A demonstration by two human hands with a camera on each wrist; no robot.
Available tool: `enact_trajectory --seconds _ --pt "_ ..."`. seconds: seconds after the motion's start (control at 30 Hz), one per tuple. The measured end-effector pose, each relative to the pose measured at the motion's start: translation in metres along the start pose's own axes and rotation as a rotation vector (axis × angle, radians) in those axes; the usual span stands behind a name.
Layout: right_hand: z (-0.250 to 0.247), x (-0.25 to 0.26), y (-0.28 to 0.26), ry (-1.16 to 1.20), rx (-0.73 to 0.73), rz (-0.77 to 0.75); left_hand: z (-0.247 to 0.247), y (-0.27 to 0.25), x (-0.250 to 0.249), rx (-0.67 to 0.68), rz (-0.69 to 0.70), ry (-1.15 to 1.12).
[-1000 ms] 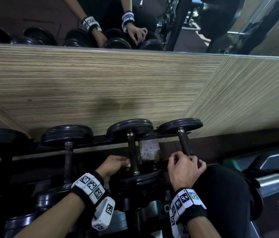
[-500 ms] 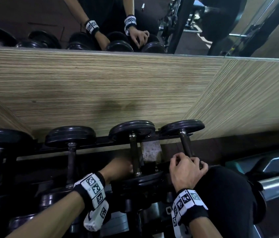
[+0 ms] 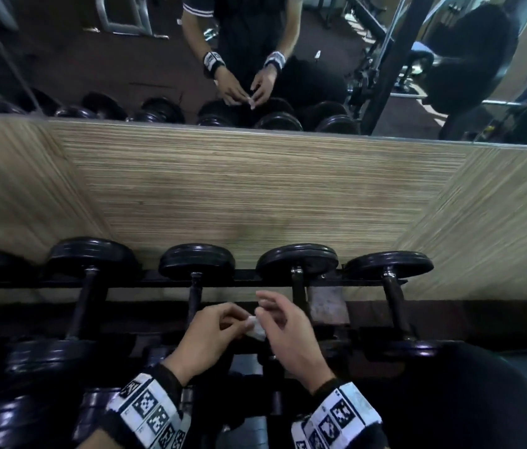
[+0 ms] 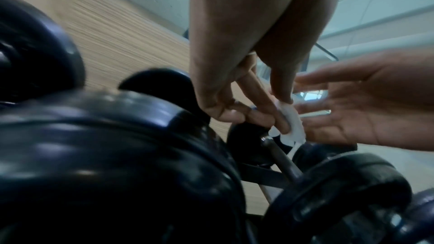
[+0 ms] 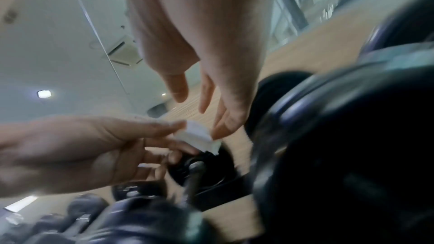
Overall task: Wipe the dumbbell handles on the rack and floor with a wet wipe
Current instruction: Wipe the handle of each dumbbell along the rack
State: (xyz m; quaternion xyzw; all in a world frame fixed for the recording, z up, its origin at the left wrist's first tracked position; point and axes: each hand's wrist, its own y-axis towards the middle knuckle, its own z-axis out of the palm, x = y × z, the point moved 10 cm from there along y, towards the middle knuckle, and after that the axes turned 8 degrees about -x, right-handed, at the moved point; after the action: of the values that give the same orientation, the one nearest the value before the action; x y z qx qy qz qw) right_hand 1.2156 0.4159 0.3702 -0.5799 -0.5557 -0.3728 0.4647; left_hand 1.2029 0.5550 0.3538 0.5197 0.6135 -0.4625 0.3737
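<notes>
Wipe (image 3: 255,330) pinched in my left hand (image 3: 210,335) meets my spread right hand (image 3: 283,328) above the rack (image 3: 365,281), seemingly mid-handover; next, a handle (image 3: 393,303) needs wiping.

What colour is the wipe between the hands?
White; the wet wipe shows best in the right wrist view.

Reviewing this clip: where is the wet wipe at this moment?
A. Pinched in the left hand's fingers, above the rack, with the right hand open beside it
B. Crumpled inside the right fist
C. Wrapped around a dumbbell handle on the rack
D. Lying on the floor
A: the left hand pinches the white wet wipe between thumb and fingers above the rack, while the right hand reaches it with straight fingers.
</notes>
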Motion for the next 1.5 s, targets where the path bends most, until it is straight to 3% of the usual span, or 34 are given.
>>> enact_trajectory --seconds 0.1,0.23,0.3,0.37,0.43,0.5,0.73,0.93,1.3,1.5 --pt "0.056 0.004 -0.009 0.087 0.235 0.051 -0.047 -0.018 0.001 -0.111 -0.041 -0.065" --pt "0.098 0.001 -0.013 0.105 0.356 0.094 -0.094 -0.035 0.018 -0.183 -0.065 -0.004" --pt "0.109 -0.008 -0.009 0.092 0.328 0.122 -0.131 -0.038 0.030 -0.317 -0.001 0.188" --pt "0.108 -0.023 0.001 0.010 0.223 0.139 -0.182 -0.039 0.045 -0.527 0.071 0.528" --pt "0.101 -0.040 0.010 -0.112 0.116 0.167 -0.230 -0.041 0.070 -0.668 -0.038 0.815" --pt "0.096 -0.054 0.016 -0.244 0.078 0.211 -0.255 -0.041 0.095 -0.696 -0.190 0.962" --pt "0.125 -0.087 0.041 -0.578 0.290 0.263 -0.263 -0.038 0.104 -0.714 -0.225 0.985" --pt "0.166 -0.094 0.046 -0.594 0.534 0.265 -0.265 -0.036 0.107 -0.736 -0.217 0.951" --pt "0.152 -0.063 0.038 -0.625 0.562 0.088 -0.265 -0.037 0.108 -0.771 -0.204 0.927" --pt "0.153 -0.027 0.025 -0.680 0.634 -0.127 -0.266 -0.040 0.105 -0.807 -0.214 0.921"
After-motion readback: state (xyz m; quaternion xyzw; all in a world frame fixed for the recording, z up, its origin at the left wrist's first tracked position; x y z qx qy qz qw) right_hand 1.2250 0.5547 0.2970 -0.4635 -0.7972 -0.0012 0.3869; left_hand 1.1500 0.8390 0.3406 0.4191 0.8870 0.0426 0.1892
